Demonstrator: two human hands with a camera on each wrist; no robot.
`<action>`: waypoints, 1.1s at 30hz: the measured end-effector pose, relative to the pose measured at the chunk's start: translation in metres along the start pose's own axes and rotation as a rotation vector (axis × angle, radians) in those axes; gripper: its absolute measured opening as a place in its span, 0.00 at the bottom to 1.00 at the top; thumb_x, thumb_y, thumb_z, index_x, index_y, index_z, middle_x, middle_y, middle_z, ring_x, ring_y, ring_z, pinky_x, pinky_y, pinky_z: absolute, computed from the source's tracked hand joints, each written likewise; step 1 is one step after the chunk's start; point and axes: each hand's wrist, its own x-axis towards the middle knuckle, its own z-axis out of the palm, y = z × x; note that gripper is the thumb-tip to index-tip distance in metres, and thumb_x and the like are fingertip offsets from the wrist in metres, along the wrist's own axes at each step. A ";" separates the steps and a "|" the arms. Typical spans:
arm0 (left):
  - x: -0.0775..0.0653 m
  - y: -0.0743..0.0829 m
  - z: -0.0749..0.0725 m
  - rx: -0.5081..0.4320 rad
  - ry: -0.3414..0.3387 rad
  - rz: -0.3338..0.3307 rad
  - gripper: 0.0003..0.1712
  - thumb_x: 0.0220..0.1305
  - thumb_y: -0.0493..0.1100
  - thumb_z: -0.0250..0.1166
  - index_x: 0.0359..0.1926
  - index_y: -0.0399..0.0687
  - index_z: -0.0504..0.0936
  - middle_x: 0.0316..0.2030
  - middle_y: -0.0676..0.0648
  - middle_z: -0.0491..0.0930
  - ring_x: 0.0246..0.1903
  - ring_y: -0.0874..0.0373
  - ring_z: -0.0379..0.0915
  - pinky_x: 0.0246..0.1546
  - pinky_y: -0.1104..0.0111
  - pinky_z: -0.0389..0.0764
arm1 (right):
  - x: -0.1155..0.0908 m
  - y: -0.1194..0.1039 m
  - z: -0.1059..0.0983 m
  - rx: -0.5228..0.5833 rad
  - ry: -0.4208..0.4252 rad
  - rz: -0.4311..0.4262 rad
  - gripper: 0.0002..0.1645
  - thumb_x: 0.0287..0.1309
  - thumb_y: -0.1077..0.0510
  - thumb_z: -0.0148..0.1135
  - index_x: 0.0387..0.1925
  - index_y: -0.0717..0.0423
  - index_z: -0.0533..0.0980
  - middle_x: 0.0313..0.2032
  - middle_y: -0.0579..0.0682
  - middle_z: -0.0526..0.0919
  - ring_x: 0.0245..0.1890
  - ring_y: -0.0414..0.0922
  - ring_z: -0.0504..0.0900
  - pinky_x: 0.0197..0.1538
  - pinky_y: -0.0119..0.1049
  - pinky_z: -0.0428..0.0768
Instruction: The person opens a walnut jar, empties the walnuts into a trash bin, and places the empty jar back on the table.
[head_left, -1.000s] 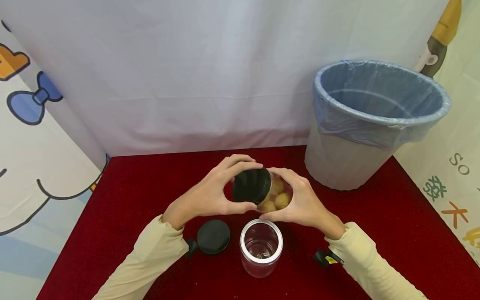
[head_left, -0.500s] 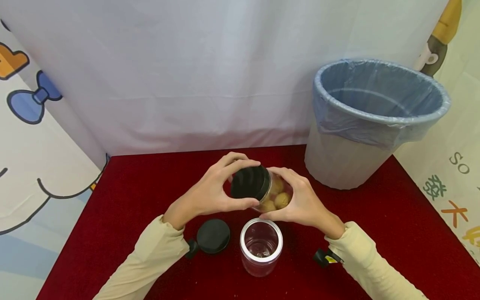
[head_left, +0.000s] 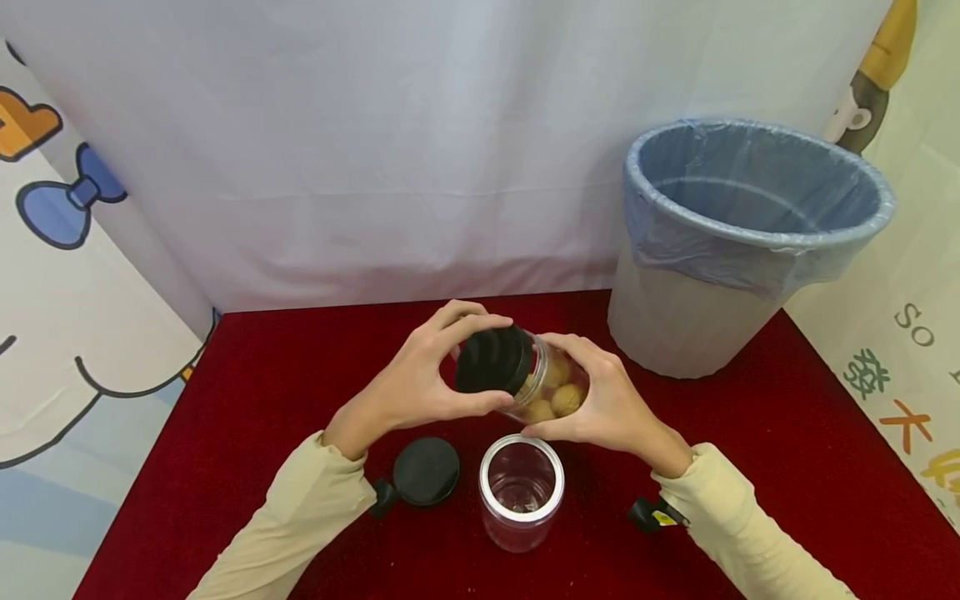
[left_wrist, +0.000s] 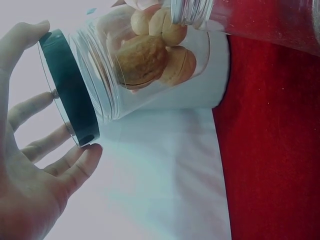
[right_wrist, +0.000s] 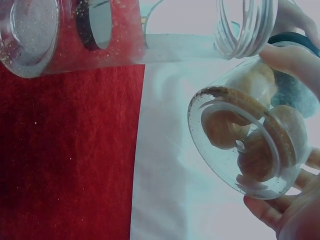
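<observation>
Above the table, my left hand [head_left: 420,375] grips a black screw lid [head_left: 491,360] by its rim, thumb and fingers spread around it. My right hand [head_left: 609,404] holds a clear jar [left_wrist: 145,95], tilted with its mouth toward the left. Several walnuts [head_left: 566,400] lie inside that jar. Its threaded neck [left_wrist: 97,85] shows beside the lid, with a narrow gap between them. Just below the hands, a second clear jar [head_left: 520,533] stands uncovered on the red cloth. Another black lid [head_left: 426,472] lies flat to its left.
A large bin [head_left: 667,325] with a blue liner stands at the back right. A white curtain [head_left: 412,192] hangs behind the red-covered table [head_left: 285,375]. Printed cartoon cloths flank both sides. Small crumbs speckle the cloth near the front.
The lid in my left hand has moved slightly left and up from the walnut jar, baring its threaded neck. My right hand and the jar have hardly moved.
</observation>
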 end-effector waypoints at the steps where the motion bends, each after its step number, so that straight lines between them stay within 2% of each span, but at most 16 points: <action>1: 0.000 0.000 0.000 0.003 0.002 -0.002 0.40 0.44 0.55 0.75 0.60 0.57 0.73 0.53 0.53 0.68 0.47 0.56 0.69 0.34 0.65 0.75 | 0.000 -0.002 -0.001 -0.002 0.003 0.001 0.55 0.20 0.50 0.86 0.57 0.55 0.70 0.48 0.47 0.78 0.43 0.43 0.75 0.42 0.38 0.77; 9: -0.002 0.000 -0.002 0.010 0.013 -0.010 0.40 0.43 0.55 0.75 0.60 0.56 0.74 0.53 0.52 0.68 0.46 0.56 0.69 0.33 0.67 0.74 | 0.005 -0.034 -0.010 0.003 0.007 0.014 0.51 0.19 0.60 0.85 0.53 0.66 0.71 0.45 0.56 0.78 0.41 0.48 0.76 0.41 0.40 0.77; 12: -0.003 -0.001 -0.002 0.013 0.016 -0.014 0.40 0.42 0.55 0.75 0.60 0.57 0.74 0.53 0.53 0.68 0.46 0.56 0.69 0.33 0.67 0.74 | 0.004 -0.028 -0.009 0.001 0.011 0.011 0.52 0.19 0.59 0.85 0.54 0.64 0.71 0.45 0.55 0.79 0.41 0.48 0.76 0.41 0.40 0.77; 19: -0.005 0.000 -0.004 0.014 0.025 -0.032 0.40 0.42 0.55 0.75 0.59 0.56 0.75 0.52 0.53 0.68 0.45 0.56 0.68 0.33 0.66 0.73 | -0.002 -0.001 -0.004 -0.018 0.012 0.017 0.55 0.20 0.49 0.86 0.57 0.55 0.71 0.49 0.48 0.78 0.44 0.43 0.75 0.43 0.37 0.76; 24: -0.007 -0.001 -0.005 0.026 0.029 -0.048 0.39 0.41 0.56 0.75 0.58 0.58 0.75 0.51 0.54 0.67 0.45 0.56 0.67 0.32 0.67 0.72 | -0.002 0.001 -0.006 -0.010 0.011 0.034 0.55 0.21 0.45 0.85 0.58 0.53 0.71 0.49 0.46 0.78 0.45 0.40 0.75 0.45 0.35 0.75; 30: -0.010 -0.001 -0.005 0.027 0.016 -0.076 0.39 0.41 0.57 0.75 0.59 0.60 0.74 0.52 0.54 0.66 0.45 0.55 0.66 0.31 0.67 0.72 | -0.004 0.000 -0.008 -0.007 0.009 0.046 0.55 0.21 0.46 0.85 0.57 0.54 0.71 0.49 0.49 0.79 0.45 0.41 0.75 0.45 0.35 0.75; 33: -0.012 -0.002 -0.005 0.033 0.013 -0.091 0.40 0.41 0.57 0.75 0.58 0.60 0.74 0.52 0.54 0.66 0.45 0.55 0.66 0.31 0.66 0.72 | -0.004 0.001 -0.008 -0.012 0.008 0.048 0.55 0.20 0.46 0.85 0.57 0.52 0.71 0.49 0.47 0.78 0.45 0.41 0.75 0.45 0.34 0.75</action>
